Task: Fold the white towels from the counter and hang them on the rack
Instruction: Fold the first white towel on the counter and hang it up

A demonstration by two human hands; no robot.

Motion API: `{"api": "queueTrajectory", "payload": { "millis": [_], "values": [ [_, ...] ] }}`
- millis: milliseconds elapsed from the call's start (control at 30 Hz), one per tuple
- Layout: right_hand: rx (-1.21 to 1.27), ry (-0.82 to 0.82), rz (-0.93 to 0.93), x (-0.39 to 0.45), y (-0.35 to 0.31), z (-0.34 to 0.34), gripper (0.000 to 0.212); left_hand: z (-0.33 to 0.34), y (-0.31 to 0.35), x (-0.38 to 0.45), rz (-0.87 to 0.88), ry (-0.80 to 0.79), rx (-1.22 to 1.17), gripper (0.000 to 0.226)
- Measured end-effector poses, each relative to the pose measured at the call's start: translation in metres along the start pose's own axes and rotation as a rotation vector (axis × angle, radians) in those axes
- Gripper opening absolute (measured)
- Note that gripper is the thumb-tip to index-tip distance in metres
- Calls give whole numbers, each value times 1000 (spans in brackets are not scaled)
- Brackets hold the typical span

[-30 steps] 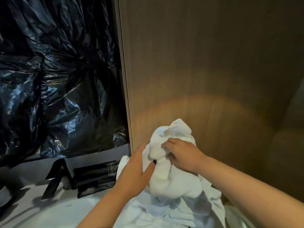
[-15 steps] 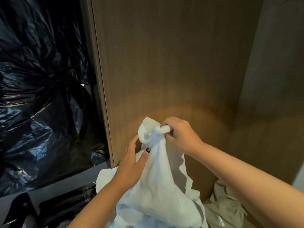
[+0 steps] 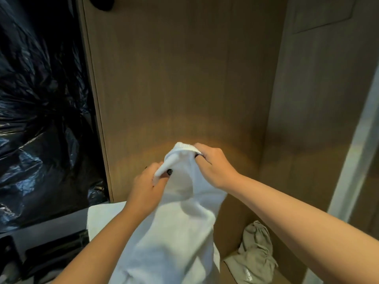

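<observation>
— Wood panelling [image 3: 184, 78] is filling the background; where is the white towel [image 3: 180, 222]?

— Hanging unfolded, left hand [image 3: 147, 187] and right hand [image 3: 215, 167] both pinching its top edge. Folding is only starting; no rack is showing.

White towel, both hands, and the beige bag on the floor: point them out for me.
white towel [image 3: 180, 226], head view, on the hanging middle of the cloth.
left hand [image 3: 146, 187], head view, on its back.
right hand [image 3: 215, 167], head view, on its back.
beige bag [image 3: 254, 255], head view, on its crumpled body.
</observation>
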State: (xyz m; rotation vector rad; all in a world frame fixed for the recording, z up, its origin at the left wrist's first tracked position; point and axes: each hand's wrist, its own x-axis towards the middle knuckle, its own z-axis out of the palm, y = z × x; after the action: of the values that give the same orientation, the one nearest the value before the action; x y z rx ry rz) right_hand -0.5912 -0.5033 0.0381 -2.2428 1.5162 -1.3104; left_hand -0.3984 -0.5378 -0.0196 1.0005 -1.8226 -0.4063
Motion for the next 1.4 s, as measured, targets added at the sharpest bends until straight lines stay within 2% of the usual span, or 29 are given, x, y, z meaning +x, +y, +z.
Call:
{"api": "queueTrajectory", "payload": {
  "millis": [133,267,400,533,633,800,967,1233,1333,1400],
  "values": [
    [30,-64,112,-34,16,-10,20,12,22,-20,-116,97,-72,21],
    [100,-54,175,-66,17,-12,18,15,49,-43,-146,126,-86,20],
    [337,-81,223,-93,7,-4,15,14,77,-73,-172,160,-190,3],
    [537,-45,321,-112,-6,1,18,6,92,-90,-254,76,-367,42],
    [512,17,361,-117,-16,-3,22,-7,103,-94,-264,34,-440,61],
    [497,115,333,-114,-42,-13,29,-25,126,-104,-238,42,-465,37],
    [400,118,144,-121,-82,-17,46,-59,137,-126,-164,151,-418,12],
    [208,92,-20,-159,-142,-13,45,-126,130,-185,-56,185,-279,8],
    [171,79,-10,-187,-151,-3,44,-129,128,-212,23,165,-221,11],
    [159,80,21,-204,-152,5,40,-125,126,-230,5,172,-230,15]
  ]
}}
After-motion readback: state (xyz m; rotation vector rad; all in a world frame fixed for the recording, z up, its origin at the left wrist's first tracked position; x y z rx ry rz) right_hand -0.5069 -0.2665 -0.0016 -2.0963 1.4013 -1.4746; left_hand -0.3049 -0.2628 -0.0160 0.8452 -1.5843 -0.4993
